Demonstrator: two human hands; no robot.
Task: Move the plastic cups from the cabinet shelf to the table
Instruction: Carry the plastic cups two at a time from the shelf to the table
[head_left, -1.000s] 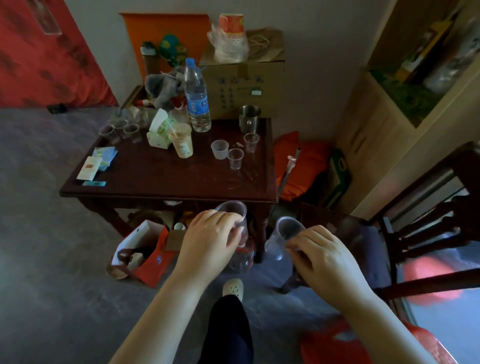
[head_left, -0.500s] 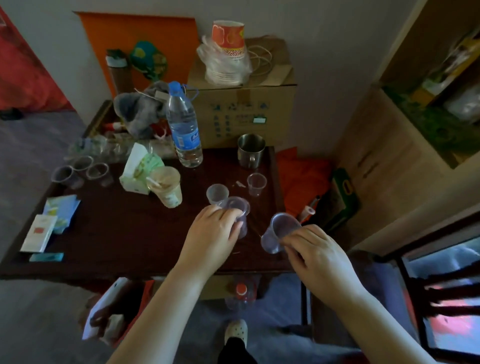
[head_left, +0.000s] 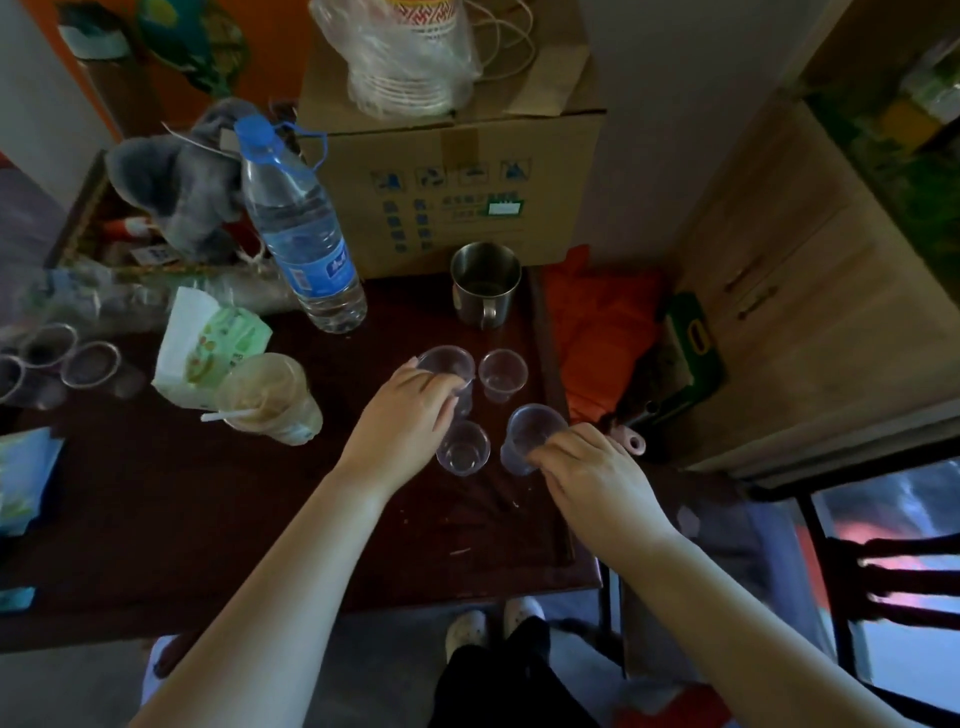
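The left hand (head_left: 410, 410) pinches a clear plastic cup (head_left: 445, 364) by its rim over the dark bench (head_left: 208, 519). At its three o'clock, the right hand (head_left: 587, 467) grips a tilted cup (head_left: 530, 431). Two more cups (head_left: 503, 374) stand between, steel mug (head_left: 485, 283) at twelve.

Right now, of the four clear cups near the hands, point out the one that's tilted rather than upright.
The cup in the right hand: that tilted cup leans, mouth angled toward the steel mug. The left hand's cup and the two free cups stand upright.
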